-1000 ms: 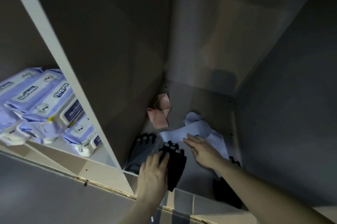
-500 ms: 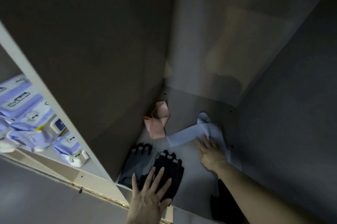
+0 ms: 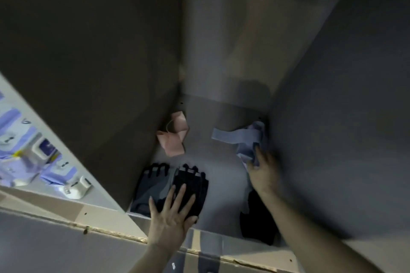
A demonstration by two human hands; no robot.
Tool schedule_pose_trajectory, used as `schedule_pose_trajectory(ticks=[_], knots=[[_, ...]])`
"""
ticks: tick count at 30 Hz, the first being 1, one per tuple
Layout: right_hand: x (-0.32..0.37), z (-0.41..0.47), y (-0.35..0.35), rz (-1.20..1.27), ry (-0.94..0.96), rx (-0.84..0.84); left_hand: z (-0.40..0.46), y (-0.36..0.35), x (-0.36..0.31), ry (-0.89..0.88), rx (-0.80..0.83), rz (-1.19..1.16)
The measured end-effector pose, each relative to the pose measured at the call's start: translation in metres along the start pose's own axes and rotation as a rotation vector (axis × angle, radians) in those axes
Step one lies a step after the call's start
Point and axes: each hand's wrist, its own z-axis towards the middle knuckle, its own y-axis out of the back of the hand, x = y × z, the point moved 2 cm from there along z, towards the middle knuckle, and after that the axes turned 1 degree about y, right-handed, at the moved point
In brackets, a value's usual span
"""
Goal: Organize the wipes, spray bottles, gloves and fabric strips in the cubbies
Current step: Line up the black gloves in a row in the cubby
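I look down into a dark cubby. My left hand lies flat with spread fingers on a black fingerless glove, which overlaps a grey and black glove by the left wall. My right hand is blurred against the right wall and touches a crumpled light blue fabric strip; whether it grips the strip is unclear. A folded pink fabric strip lies at the back left. Another black item lies under my right forearm. Purple wipe packs fill the cubby to the left.
A white divider panel separates the two cubbies. The cubby's front edge shows chipped board. The cubby floor lies between the gloves and the blue strip.
My right hand has pushed the blue strip toward the right wall and the back. My left hand stays flat on the black glove. The view has shifted right.
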Motion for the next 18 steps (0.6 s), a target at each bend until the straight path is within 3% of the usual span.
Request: schedule_pose_trajectory(ticks=[2,3,8,10,13,15,18], knots=[[0.004,-0.049,0.006,0.082,-0.079,-0.175,-0.003,-0.001,0.002,-0.017,-0.003,0.016],[0.001,-0.078,0.003,0.112,-0.132,-0.149,-0.005,-0.001,0.003,-0.025,-0.003,0.029],[-0.030,-0.178,-0.005,-0.080,-0.043,0.338,-0.007,0.019,0.001,-0.083,-0.082,0.019],[-0.037,-0.184,-0.001,-0.194,0.045,0.420,-0.007,0.028,-0.003,-0.113,-0.137,-0.019],[-0.035,-0.180,0.003,-0.206,0.103,0.196,-0.009,0.037,-0.012,-0.148,-0.193,-0.051],[-0.031,-0.175,0.004,-0.180,0.146,0.154,-0.012,0.041,-0.019,-0.172,-0.207,-0.064],[-0.024,-0.163,0.015,0.067,-0.018,0.093,-0.015,0.046,-0.027,-0.220,-0.212,-0.122]])
